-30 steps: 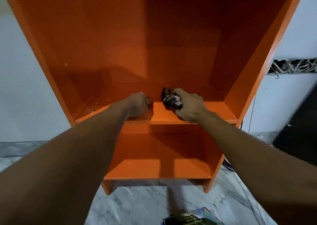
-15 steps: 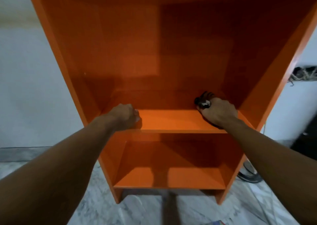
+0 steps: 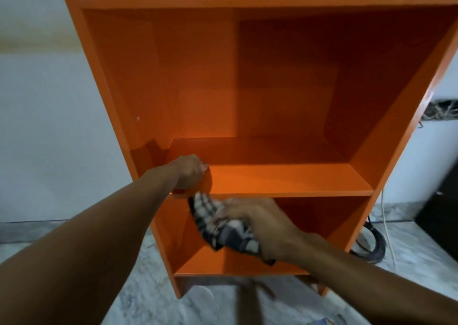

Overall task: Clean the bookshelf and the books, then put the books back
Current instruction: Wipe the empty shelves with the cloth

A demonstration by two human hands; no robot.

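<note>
Right hand [image 3: 255, 223], clutching cloth [image 3: 210, 215], has dropped below shelf [image 3: 285, 180]; left hand [image 3: 189, 173] grips its 9 o'clock edge, possibly shielding dust.

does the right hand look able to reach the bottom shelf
Probably yes: the right hand, holding the cloth, hovers at the open front just above the bottom shelf, nothing between.

Middle shelf [image 3: 285, 180] bare; cables [image 3: 371, 245] beside bookshelf [image 3: 104, 76]
</note>
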